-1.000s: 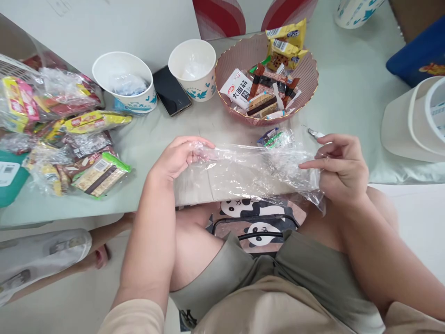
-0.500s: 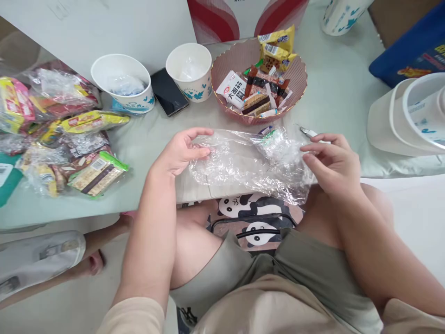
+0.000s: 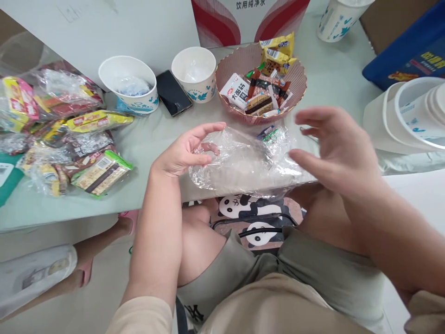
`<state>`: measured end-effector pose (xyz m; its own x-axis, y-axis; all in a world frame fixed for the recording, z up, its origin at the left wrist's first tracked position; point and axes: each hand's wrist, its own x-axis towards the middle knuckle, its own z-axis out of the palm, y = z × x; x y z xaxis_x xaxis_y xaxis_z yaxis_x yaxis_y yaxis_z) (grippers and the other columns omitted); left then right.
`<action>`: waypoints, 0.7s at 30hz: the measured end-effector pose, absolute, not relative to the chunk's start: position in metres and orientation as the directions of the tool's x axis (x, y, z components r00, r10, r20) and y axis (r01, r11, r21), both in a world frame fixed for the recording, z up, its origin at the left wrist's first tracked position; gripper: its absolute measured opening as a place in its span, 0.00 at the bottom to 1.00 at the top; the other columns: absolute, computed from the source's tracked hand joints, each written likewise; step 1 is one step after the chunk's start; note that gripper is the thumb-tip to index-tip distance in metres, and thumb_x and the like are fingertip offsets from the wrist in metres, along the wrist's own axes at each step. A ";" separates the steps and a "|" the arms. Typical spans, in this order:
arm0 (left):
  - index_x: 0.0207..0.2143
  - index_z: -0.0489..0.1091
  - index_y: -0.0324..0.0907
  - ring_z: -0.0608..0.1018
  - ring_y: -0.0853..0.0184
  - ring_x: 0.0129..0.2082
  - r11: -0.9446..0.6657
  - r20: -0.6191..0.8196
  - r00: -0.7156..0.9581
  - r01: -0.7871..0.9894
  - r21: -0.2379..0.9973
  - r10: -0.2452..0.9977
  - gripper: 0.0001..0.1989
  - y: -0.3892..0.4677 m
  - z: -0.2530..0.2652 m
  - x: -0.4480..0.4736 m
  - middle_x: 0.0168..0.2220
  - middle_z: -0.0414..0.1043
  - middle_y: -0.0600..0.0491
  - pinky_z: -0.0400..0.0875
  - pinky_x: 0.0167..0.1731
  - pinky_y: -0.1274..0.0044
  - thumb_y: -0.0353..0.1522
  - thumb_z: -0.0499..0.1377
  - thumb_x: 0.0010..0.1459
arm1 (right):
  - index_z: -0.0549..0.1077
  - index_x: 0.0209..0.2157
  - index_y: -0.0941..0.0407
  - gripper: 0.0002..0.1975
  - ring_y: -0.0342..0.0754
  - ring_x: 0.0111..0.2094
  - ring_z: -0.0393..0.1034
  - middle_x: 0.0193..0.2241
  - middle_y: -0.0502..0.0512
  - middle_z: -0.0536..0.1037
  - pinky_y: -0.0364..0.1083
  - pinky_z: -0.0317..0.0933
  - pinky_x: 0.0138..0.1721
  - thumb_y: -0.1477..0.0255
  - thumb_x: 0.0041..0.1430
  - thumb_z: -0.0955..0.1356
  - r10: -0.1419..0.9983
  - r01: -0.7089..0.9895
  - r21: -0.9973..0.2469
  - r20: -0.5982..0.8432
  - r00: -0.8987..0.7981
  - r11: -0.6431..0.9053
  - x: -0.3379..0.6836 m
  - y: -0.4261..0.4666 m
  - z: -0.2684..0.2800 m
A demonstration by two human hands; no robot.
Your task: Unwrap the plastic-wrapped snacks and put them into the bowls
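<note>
A crumpled clear plastic bag (image 3: 239, 162) lies along the table's near edge, partly hanging over it. My left hand (image 3: 186, 150) is at the bag's left end, thumb and fingers apart, the fingertips against the film. My right hand (image 3: 342, 148) is raised off the bag's right side, open and a little blurred, with nothing in it. At the bag's right part sits a small blue-and-green wrapper (image 3: 270, 133), seen through or beside the film. Behind my right fingers, a thin metallic object (image 3: 308, 134) is mostly hidden.
Beyond the bag stands a pink ribbed bowl (image 3: 229, 104) of wrapped snacks. Left of it are a paper cup (image 3: 194, 76), a phone (image 3: 174, 95) and a paper bowl (image 3: 146, 99). Bagged snacks (image 3: 83, 139) pile at far left. White tubs (image 3: 378, 120) stand right. Another person's leg (image 3: 104, 236) shows lower left.
My right hand has lifted away from the bag, its fingers spreading. My left thumb and fingers have moved further apart, and the bag's left part stands higher.
</note>
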<state>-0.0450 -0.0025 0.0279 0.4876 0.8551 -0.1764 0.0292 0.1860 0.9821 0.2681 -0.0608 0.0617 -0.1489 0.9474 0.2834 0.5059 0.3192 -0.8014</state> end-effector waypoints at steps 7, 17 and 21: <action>0.47 0.80 0.46 0.81 0.59 0.45 0.263 -0.225 0.545 0.008 0.965 0.808 0.30 -0.012 0.037 -0.054 0.65 0.71 0.44 0.79 0.37 0.73 0.30 0.77 0.36 | 0.77 0.48 0.52 0.20 0.49 0.32 0.77 0.34 0.52 0.84 0.48 0.67 0.35 0.71 0.52 0.74 0.863 0.658 -0.709 -0.141 -0.485 0.254 0.214 -0.035 0.056; 0.54 0.75 0.46 0.74 0.47 0.65 0.372 -0.187 0.490 -0.314 0.874 0.851 0.46 -0.021 0.023 -0.013 0.62 0.75 0.44 0.76 0.59 0.66 0.58 0.75 0.35 | 0.70 0.34 0.53 0.08 0.41 0.20 0.67 0.23 0.47 0.76 0.43 0.62 0.22 0.64 0.64 0.70 0.932 0.236 -0.971 -0.125 -0.340 -0.045 0.228 -0.041 0.056; 0.45 0.78 0.42 0.86 0.56 0.46 0.403 -0.294 0.540 -0.093 0.911 0.789 0.28 -0.023 0.017 0.015 0.47 0.84 0.44 0.81 0.48 0.69 0.48 0.75 0.46 | 0.71 0.40 0.52 0.10 0.42 0.19 0.68 0.23 0.46 0.76 0.44 0.64 0.22 0.60 0.67 0.70 0.959 0.186 -0.981 -0.106 -0.263 -0.058 0.239 -0.039 0.048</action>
